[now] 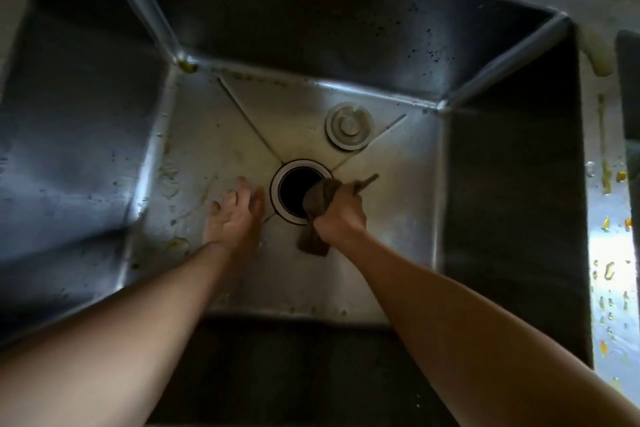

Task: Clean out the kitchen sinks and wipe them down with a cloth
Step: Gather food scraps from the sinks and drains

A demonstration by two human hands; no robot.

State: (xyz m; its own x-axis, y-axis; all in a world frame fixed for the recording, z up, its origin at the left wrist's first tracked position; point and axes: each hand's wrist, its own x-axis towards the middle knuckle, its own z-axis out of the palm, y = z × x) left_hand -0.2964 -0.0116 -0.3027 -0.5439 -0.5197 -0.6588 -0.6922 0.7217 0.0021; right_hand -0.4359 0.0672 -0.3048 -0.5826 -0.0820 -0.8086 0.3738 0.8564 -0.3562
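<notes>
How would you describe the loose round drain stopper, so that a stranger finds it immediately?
Look at the floor of the deep stainless steel sink. Behind the open black drain hole, slightly right, lies a pale grey round stopper with a central knob. Nothing else on the floor is a separate disc.

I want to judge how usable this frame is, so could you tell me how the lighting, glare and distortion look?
Head view: dim overall, sink walls nearly black, floor brighter; glare on the right counter; wide-angle bending of the sink edges; slightly soft, yet the right hand, brown cloth and left hand stay readable.
</notes>
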